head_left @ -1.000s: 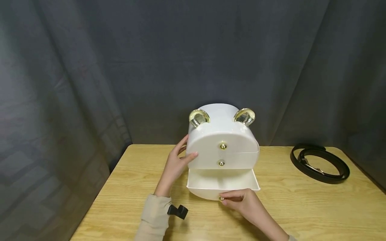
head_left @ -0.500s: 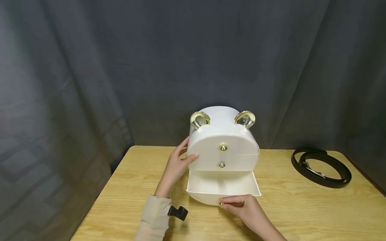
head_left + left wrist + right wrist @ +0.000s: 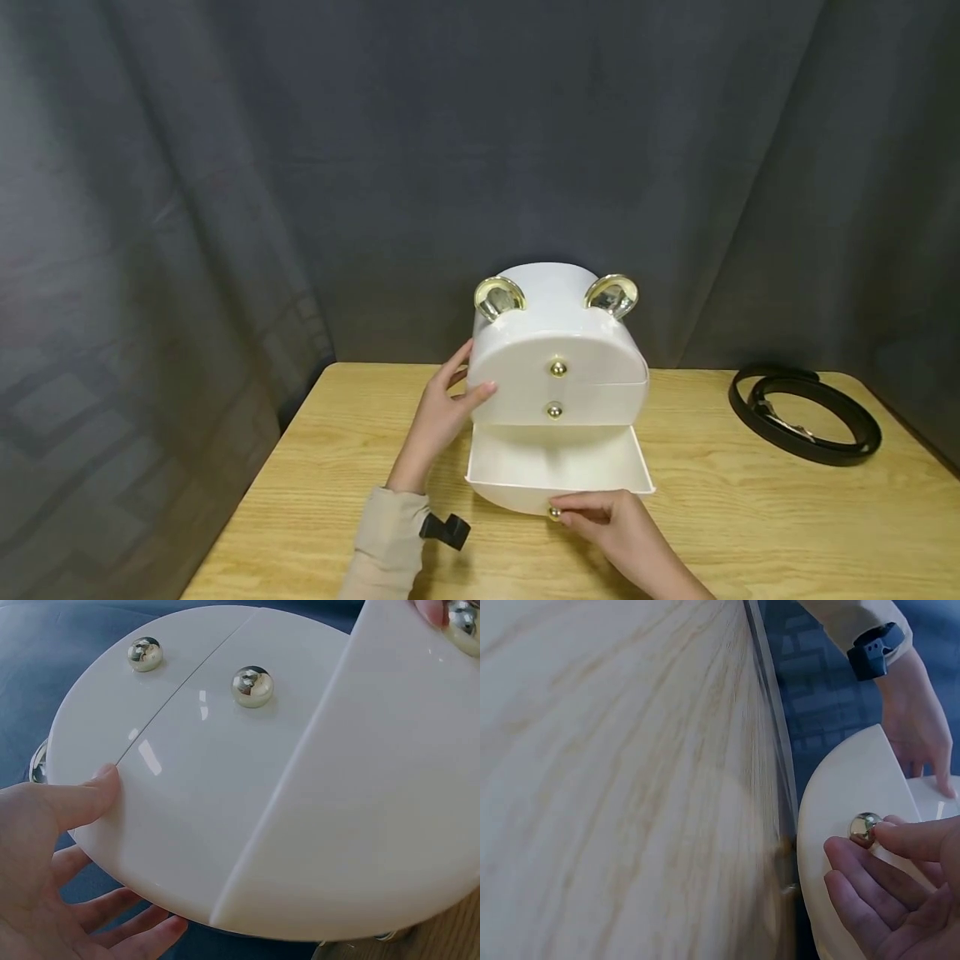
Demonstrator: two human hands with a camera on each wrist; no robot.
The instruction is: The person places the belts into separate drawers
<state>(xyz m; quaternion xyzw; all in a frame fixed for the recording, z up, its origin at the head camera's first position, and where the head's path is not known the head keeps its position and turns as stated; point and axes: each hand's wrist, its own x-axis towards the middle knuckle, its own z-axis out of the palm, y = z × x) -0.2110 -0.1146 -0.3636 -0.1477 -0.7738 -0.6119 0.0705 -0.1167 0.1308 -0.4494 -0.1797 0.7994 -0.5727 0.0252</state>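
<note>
A white storage box (image 3: 517, 400) with round gold ears (image 3: 612, 296) stands on the table, its front towards me. Its bottom drawer (image 3: 555, 458) is pulled out, and I see only bare white inside. My left hand (image 3: 437, 417) holds the box by its left side; in the left wrist view the thumb lies on the front face and the fingers (image 3: 105, 907) along the curved side. Between thumb and forefinger, my right hand (image 3: 622, 533) pinches the gold knob (image 3: 863, 828) of that drawer. The two upper drawers are closed, with gold knobs (image 3: 253, 687).
On the table's right side lies a coiled black belt (image 3: 806, 450) with a metal buckle. The wooden table (image 3: 750, 525) ends at the back against a dark grey curtain (image 3: 450, 167). A black wrist mount (image 3: 446, 530) sticks out from the left sleeve.
The right hand has drawn the bottom drawer slightly further out towards me, mostly in the first half second. The left hand keeps its place on the box. The view shifts slightly.
</note>
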